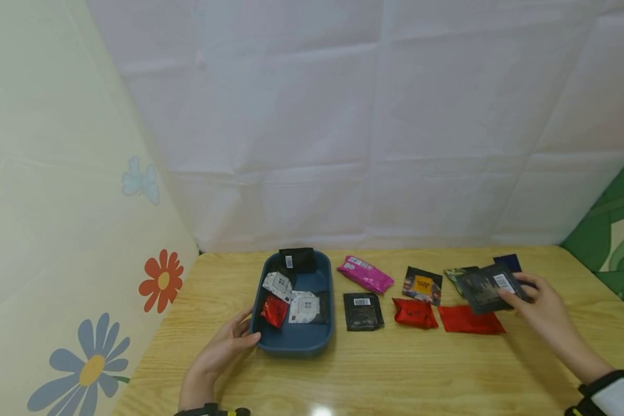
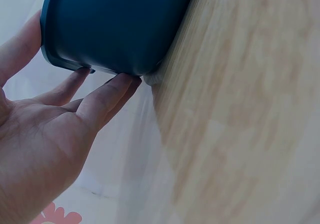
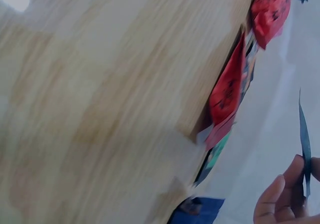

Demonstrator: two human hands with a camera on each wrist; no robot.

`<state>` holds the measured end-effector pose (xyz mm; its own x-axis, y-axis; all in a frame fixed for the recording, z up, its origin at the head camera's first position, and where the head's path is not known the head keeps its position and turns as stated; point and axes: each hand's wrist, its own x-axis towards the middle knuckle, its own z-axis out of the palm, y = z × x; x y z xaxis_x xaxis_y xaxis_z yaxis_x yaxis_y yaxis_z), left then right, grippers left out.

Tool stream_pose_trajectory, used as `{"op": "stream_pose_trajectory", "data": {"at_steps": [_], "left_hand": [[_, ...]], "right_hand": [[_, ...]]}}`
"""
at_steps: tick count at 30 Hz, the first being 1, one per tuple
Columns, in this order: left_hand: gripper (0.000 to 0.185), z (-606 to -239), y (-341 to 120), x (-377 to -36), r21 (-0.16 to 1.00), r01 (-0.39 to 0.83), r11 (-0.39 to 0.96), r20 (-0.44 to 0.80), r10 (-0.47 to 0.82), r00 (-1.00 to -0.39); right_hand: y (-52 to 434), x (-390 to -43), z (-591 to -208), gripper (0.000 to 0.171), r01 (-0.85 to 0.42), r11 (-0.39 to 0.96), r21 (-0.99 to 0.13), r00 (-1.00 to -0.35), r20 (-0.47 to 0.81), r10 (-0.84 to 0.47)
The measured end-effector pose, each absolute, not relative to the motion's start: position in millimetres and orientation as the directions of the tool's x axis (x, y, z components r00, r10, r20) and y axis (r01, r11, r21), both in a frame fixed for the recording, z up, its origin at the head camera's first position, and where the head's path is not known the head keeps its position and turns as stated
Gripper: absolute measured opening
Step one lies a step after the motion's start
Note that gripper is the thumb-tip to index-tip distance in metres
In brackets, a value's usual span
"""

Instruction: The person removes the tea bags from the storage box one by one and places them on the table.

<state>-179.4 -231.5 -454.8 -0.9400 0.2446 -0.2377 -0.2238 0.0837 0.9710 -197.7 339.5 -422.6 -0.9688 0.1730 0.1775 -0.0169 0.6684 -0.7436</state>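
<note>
A dark blue tray (image 1: 294, 345) sits on the wooden table (image 1: 395, 370) with a black packet (image 1: 297, 260), two white packets (image 1: 304, 306) and a red packet (image 1: 274, 310) in it. My left hand (image 1: 243, 330) rests with straight fingers against the tray's front left corner; in the left wrist view the fingers (image 2: 107, 96) touch the tray's wall (image 2: 115, 23) near its base. My right hand (image 1: 521, 292) pinches a dark packet with a white barcode label (image 1: 486, 287), lifted just above the table at the right. The right wrist view shows this packet (image 3: 303, 149) edge-on between the fingertips (image 3: 280, 199).
Loose packets lie in a row right of the tray: pink (image 1: 365, 273), black (image 1: 363, 311), crumpled red (image 1: 415, 312), flat red (image 1: 470, 319), dark with an orange square (image 1: 423, 285), greenish (image 1: 453, 273), navy (image 1: 507, 262). A white sheet backs the table; a flowered wall stands left.
</note>
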Motion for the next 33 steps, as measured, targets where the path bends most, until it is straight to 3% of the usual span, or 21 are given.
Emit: {"op": "stream_pose_trajectory", "data": {"at_steps": [6, 23, 33], "left_hand": [[0.079, -453.9, -232.1, -178.0, 0.969, -0.237, 0.070, -0.247, 0.244, -0.938], [0.078, -454.5, -233.0, -179.6, 0.967, -0.241, 0.085, -0.254, 0.224, -0.941], [0.078, -455.0, -232.6, -182.0, 0.970, -0.231, 0.076, -0.243, 0.243, -0.939]], "right_hand": [[351.7, -196.2, -420.7, 0.066, 0.056, 0.671, -0.739, -0.965, 0.132, 0.225], [379.0, -192.4, -424.5, 0.058, 0.088, 0.701, -0.707, -0.950, 0.152, 0.272], [402.4, -193.0, -438.7, 0.063, 0.180, 0.750, -0.637, -0.970, 0.013, 0.243]]}}
